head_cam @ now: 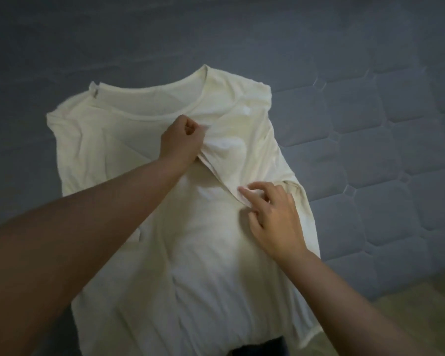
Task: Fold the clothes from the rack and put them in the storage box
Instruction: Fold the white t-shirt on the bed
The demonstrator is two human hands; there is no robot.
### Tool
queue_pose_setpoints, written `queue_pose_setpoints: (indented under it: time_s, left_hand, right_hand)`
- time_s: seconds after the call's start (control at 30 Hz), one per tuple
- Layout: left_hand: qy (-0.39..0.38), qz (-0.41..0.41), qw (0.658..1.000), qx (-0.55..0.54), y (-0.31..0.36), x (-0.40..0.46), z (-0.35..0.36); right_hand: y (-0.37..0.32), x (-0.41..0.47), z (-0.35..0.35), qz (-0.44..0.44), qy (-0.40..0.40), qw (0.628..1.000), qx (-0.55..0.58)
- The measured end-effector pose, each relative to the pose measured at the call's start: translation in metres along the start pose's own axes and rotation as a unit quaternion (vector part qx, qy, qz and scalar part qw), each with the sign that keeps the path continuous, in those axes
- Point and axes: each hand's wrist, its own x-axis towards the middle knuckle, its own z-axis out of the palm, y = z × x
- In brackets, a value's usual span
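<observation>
On the grey quilted mattress [370, 155], the cream short-sleeved cotton T-shirt [190, 253] lies spread out, neckline at the far end, hem toward me. All places below are given relative to this shirt.

Just below the neckline, near the shirt's middle, my left hand [181, 142] is curled into a loose fist and pinches a bit of the fabric between thumb and fingers. A folded edge of cloth runs diagonally from that pinch down toward the shirt's right side. That edge belongs to the right sleeve part, turned in over the chest.

At the lower end of that diagonal edge, right of the shirt's centre, my right hand [272, 214] has its fingers bent, fingertips on the cloth, index finger and thumb nipping the folded edge. Palm faces down, wrist over the shirt's right side.

Left sleeve lies flat and open at the shirt's far left corner. Shirt body shows soft wrinkles down the middle. Both my bare forearms cross over the lower half of the shirt, the left one covering part of its left edge.

Beyond the shirt's hem, at the near edge, a small dark cloth patch [265, 348] shows; can't tell what it is. Past the shirt's right near corner, a strip of pale wooden floor [409, 309] borders the mattress.
</observation>
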Motion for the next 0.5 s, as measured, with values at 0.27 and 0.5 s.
queue_pose_setpoints:
  time_s: [0.27, 0.5]
  left_hand:
    - [-0.009, 0.063, 0.993, 0.097, -0.018, -0.005, -0.01]
    - [0.094, 0.158, 0.96, 0.212, -0.034, -0.007, -0.069]
  right_hand:
    - [-0.018, 0.017, 0.02, -0.011, -0.059, 0.997, 0.046]
    - [-0.022, 0.099, -0.007, 0.01, 0.049, 0.992, 0.12]
